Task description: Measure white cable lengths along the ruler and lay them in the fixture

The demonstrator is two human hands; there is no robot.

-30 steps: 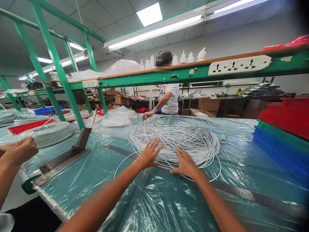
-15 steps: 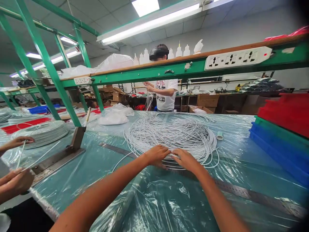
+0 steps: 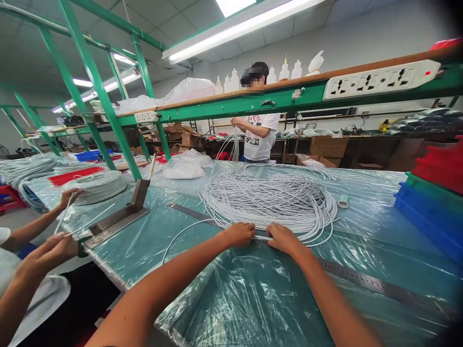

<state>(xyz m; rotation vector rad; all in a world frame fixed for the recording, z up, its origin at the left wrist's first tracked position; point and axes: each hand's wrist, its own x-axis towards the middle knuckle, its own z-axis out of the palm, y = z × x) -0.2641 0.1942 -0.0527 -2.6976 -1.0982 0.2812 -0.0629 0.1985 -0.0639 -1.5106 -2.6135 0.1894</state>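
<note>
A large loose pile of thin grey-white cable point(image 3: 275, 197) lies in loops on the table before me. At its near edge, my left hand point(image 3: 240, 234) is closed around a strand of the cable. Just to the right, my right hand point(image 3: 283, 237) has its fingers curled over the same strand, with a short length showing between the two hands. A single cable end curves out leftward past my left forearm. Beneath the pile and my hands runs a long steel ruler point(image 3: 356, 277), partly hidden.
Left, a co-worker's hands point(image 3: 60, 248) hold white cable beside a metal lever cutter point(image 3: 123, 217) and a coil point(image 3: 103, 185). Blue, green and red trays point(image 3: 423, 207) stack at right; a tape roll point(image 3: 343, 201) sits near the pile. Across the table, another person point(image 3: 258, 135) handles strands.
My view has swung left, so the scene sits further right. My hands have moved slightly apart along the cable, and their fingers have closed more tightly.
</note>
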